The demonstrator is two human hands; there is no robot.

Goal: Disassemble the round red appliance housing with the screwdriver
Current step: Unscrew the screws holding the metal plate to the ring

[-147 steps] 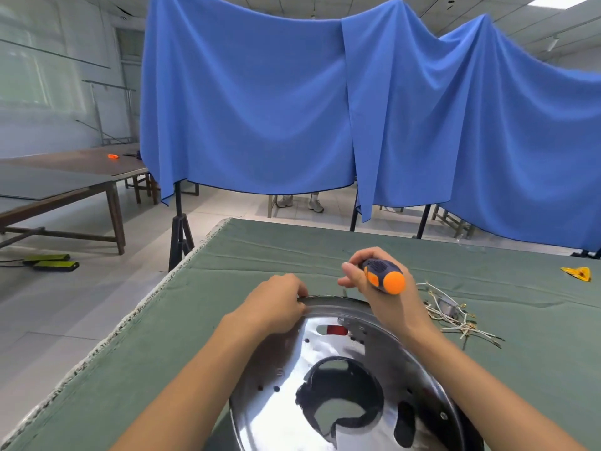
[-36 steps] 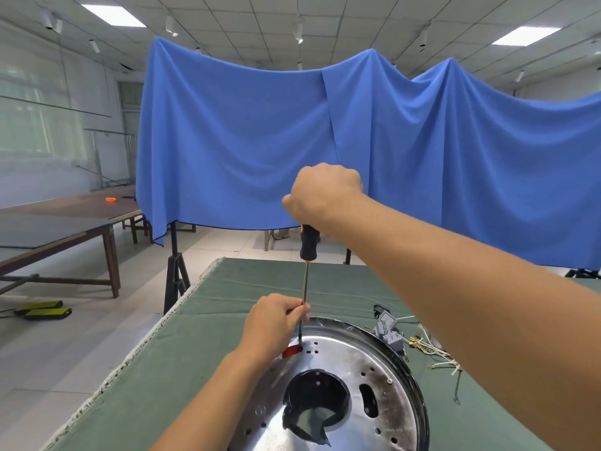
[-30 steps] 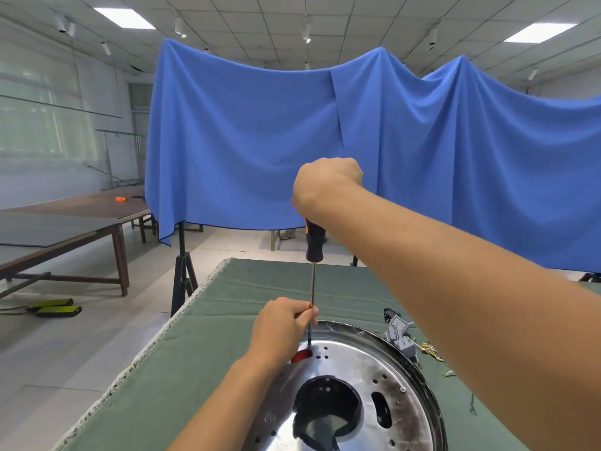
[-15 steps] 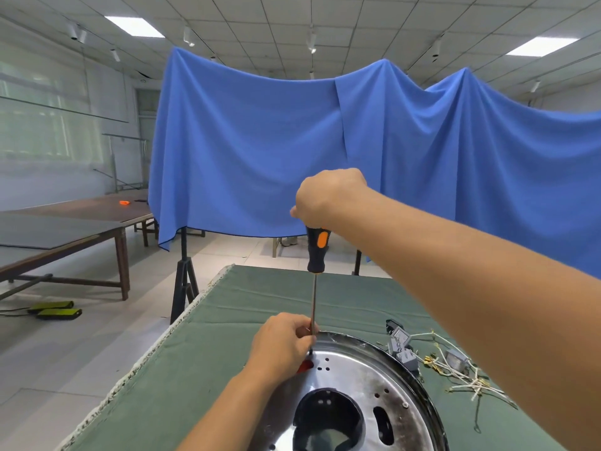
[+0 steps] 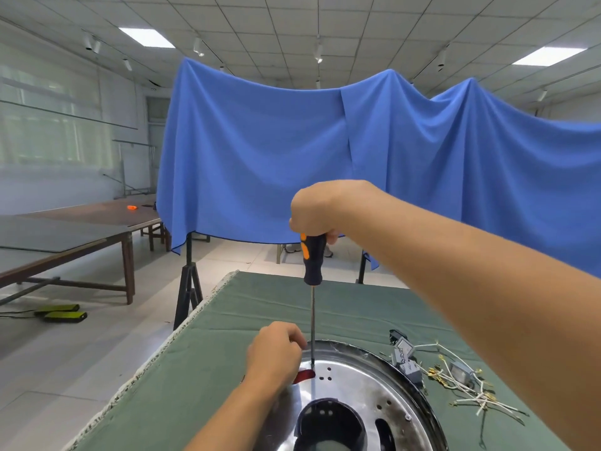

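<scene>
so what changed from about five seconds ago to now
The right hand lifted the screwdriver from lying low by the rim to upright, tip down on the metal plate. The left hand stayed at the rim, now steadying the shaft.

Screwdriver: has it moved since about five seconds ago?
Yes. The screwdriver went from lying tilted beside the housing rim to standing upright, tip on the plate near the red patch.

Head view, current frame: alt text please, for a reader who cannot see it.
A right hand holds a screwdriver upright, tip on a shiny round metal housing lying on a green-covered table; the left hand grips the housing's rim. Loose wires lie beside it.
</scene>
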